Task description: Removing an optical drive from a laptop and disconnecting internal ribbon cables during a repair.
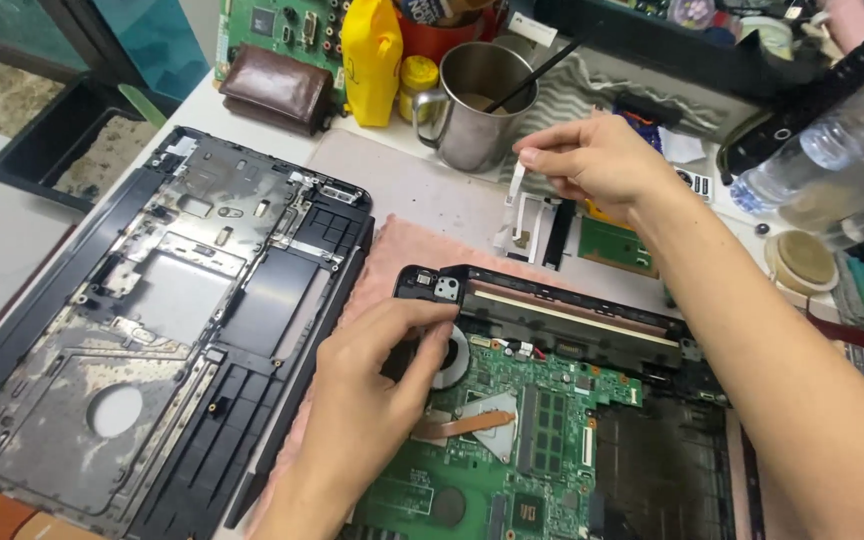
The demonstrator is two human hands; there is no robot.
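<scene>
Laptop top cover [142, 330] is off, lying underside up at far left, apart from the work. My left hand [377, 385] is curled, fingertips pressing down on the open base chassis [552, 310] by the fan [449, 357], gripping nothing; looks like I'm bracing it. Green motherboard [512, 450] sits exposed in the base, on the pink mat [392, 250]. My right hand [592, 160] is closed in a pinch on a white ribbon cable [518, 185], lifted above the chassis rear edge. Looks like the cable-freeing step; next move needs a straight, gentle pull. Steel mug [472, 100] and plastic bottle [832, 160] crowd the back.
</scene>
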